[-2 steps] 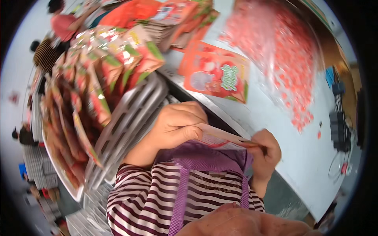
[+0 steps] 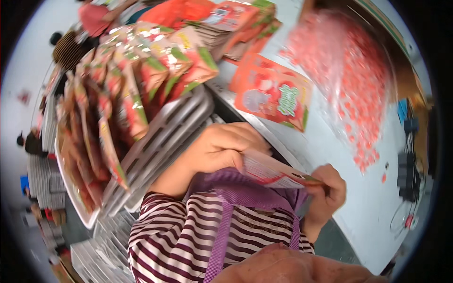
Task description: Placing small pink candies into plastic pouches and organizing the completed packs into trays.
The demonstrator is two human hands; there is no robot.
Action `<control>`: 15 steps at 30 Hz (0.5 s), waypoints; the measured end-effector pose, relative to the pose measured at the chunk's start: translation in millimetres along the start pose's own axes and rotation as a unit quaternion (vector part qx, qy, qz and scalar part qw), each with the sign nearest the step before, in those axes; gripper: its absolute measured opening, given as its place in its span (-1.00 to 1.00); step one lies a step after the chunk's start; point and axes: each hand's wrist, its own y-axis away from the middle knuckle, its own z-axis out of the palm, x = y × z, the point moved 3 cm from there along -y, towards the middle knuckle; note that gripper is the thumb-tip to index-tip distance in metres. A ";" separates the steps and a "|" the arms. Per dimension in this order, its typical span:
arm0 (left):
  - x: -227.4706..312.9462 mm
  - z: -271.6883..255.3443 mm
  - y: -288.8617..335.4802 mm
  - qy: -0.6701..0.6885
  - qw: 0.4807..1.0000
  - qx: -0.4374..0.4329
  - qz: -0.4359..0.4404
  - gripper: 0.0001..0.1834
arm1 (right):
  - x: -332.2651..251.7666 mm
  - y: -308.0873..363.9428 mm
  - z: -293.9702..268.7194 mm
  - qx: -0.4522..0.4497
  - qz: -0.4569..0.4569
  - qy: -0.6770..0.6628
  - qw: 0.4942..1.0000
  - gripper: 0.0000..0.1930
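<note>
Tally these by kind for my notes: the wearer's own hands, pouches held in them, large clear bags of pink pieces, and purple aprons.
Hands, left hand and right hand: 2
Held pouch: 1
Clear bag of pink pieces: 1
Purple apron: 1
Total: 5

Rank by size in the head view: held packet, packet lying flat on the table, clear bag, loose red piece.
1. Clear bag
2. Flat packet
3. Held packet, seen slanted
4. Loose red piece
</note>
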 end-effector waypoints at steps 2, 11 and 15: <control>6.4 -25.5 4.2 -0.030 0.996 -0.057 -0.059 -0.32 | -10.6 -8.3 26.9 0.018 -0.043 -0.065 0.997 -0.74; 27.5 25.2 42.4 0.015 0.984 -0.050 -0.172 -0.72 | -87.1 -15.8 27.9 0.043 -0.467 -0.425 0.774 -0.70; 93.0 4.3 63.2 -0.034 0.945 0.274 -0.174 -0.80 | -108.1 -10.6 2.5 0.099 -0.654 -0.606 0.442 -0.56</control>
